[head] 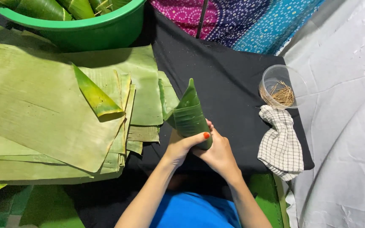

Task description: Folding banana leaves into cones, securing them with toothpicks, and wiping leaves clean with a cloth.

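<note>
I count one rolled banana-leaf cone (190, 114), one green basin (106, 26), one clear plastic cup (294, 78) of toothpicks, one checked cloth (280, 145), and one stack of banana leaves (43, 114).

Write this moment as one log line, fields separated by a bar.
left hand: grips leaf cone | right hand: grips leaf cone | cone: tip points away | nearby: leaf stack, checked cloth

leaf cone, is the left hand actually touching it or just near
Touching. The head view shows the left hand wrapped around the leaf cone, its thumb pressed across the lower part, with the right hand behind.
</note>
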